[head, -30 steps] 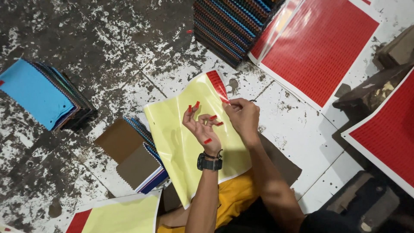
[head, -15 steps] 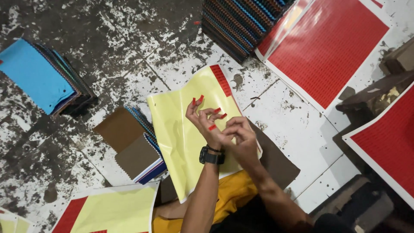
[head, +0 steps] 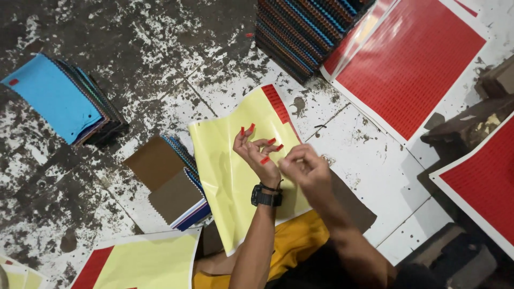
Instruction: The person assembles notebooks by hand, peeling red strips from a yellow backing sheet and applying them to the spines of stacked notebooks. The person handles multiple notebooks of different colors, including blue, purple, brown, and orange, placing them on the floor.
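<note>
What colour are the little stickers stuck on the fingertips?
Red. The small stickers sit on the left hand's fingertips, seen in the head view.

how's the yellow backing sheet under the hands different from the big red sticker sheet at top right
The yellow backing sheet is almost stripped, with red stickers left only in a narrow strip at its top corner; the big red sticker sheet is still covered in red. The yellow one is curled and glossy, partly under the left hand and right hand; the red one lies flat and untouched. Both lie on the floor.

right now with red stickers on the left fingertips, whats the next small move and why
Probably the right hand plucks one red sticker off the left hand: several cling to its raised fingertips, and the right hand's pinched fingers already sit beside them, above the yellow sheet.
</note>
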